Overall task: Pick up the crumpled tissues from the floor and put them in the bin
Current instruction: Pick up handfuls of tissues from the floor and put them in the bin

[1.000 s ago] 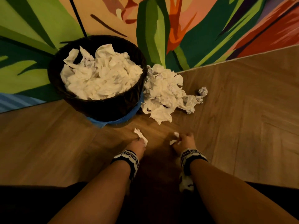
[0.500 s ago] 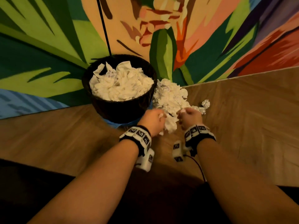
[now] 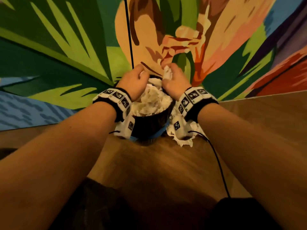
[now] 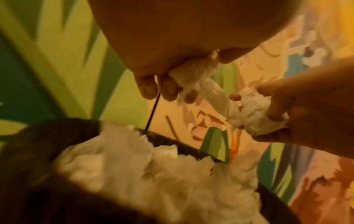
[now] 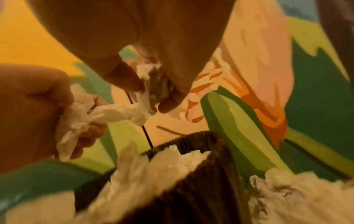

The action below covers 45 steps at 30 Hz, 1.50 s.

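A dark round bin (image 3: 150, 123) stands against the painted wall, heaped with white crumpled tissues (image 3: 153, 101). Both my hands hover over its far rim. My left hand (image 3: 138, 76) grips a crumpled tissue (image 4: 193, 75) in its curled fingers. My right hand (image 3: 171, 75) pinches another white tissue wad (image 3: 167, 73), seen also as a wad (image 4: 256, 116) in the left wrist view. A twisted strand of tissue (image 5: 118, 112) stretches between the two hands. More tissues (image 3: 184, 140) lie on the floor right of the bin, partly hidden behind my right wrist.
A colourful mural wall (image 3: 66, 55) rises directly behind the bin, with a thin black cable (image 3: 129, 34) running down it. The wooden floor (image 3: 259, 117) extends to the right and toward me. A black wire (image 3: 217, 165) hangs from my right wrist camera.
Both hands rose from the floor beside the tissue pile up over the bin, each carrying tissue. My head came closer, so the bin now lies between my wrists.
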### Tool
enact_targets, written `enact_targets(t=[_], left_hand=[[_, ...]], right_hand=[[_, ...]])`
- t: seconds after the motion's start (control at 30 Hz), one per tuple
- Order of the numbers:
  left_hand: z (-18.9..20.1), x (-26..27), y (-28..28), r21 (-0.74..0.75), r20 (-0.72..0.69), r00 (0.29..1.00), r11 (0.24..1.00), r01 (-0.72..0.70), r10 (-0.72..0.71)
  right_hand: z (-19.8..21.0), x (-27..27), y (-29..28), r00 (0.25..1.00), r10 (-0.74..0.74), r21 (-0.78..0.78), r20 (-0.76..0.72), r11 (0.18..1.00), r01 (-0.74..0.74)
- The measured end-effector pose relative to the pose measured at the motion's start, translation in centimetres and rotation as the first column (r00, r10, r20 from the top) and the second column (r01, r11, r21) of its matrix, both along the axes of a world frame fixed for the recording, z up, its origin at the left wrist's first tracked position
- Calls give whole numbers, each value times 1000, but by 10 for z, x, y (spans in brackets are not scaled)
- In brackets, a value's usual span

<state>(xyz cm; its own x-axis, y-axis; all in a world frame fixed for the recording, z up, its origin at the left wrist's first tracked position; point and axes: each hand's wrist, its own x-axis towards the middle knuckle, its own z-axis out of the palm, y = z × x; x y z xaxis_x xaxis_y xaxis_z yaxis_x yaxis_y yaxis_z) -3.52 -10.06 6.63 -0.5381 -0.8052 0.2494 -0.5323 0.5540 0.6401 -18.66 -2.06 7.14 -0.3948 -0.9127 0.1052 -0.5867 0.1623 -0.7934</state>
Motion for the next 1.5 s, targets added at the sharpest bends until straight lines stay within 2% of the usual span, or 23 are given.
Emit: enact_targets(t=[0.07, 0.1, 0.2, 0.27, 0.43, 0.53, 0.63, 0.77, 0.9, 1.07, 1.17, 1.33, 1.43, 1.5], left_hand=[[-17, 13, -6, 61, 121, 992, 998, -35, 28], [-26, 18, -7, 74, 191, 981, 996, -47, 32], [-45, 28, -8, 101, 351, 936, 993, -63, 24], [-48, 31, -12, 101, 410, 912, 992, -71, 23], [-49, 32, -18, 34, 498, 867, 998, -55, 31], [-54, 28, -10, 39, 547, 835, 994, -101, 64], [-58, 22, -1, 60, 627, 779, 997, -49, 0], [-64, 11, 3, 85, 647, 762, 995, -58, -11], [-74, 1, 6, 119, 716, 697, 990, -72, -35], [-73, -3, 6, 158, 757, 650, 985, -75, -72], [-68, -2, 9, 146, 769, 635, 987, -72, -68], [-45, -1, 6, 114, 782, 618, 993, -21, -77], [-24, -4, 5, 66, 721, 693, 994, -86, 12], [-12, -10, 7, 29, 609, 792, 997, -74, 41]], right_hand=[[-13, 8, 0, 980, 121, 60, -156, 992, -113], [-21, 8, 0, 975, 138, 66, -174, 989, -128], [-44, 7, 2, 985, 78, 61, -155, 996, -69], [-56, 5, 3, 978, 42, 69, -206, 997, -28], [-76, 6, 7, 941, 68, 168, -331, 986, -13], [-83, 9, 11, 899, 90, 113, -429, 993, -46], [-89, 11, 15, 847, 119, 67, -518, 993, -99], [-89, 11, 16, 752, 245, 223, -612, 966, -133], [-89, 13, 19, 673, 303, 343, -674, 936, -78], [-87, 15, 14, 710, 297, 365, -639, 929, -60], [-89, 13, 16, 734, 273, 302, -622, 948, -97], [-85, 7, 23, 840, 179, 123, -512, 983, -134], [-74, 0, 28, 897, 147, 27, -418, 988, -149], [-66, -6, 30, 927, 135, -22, -349, 988, -153]])
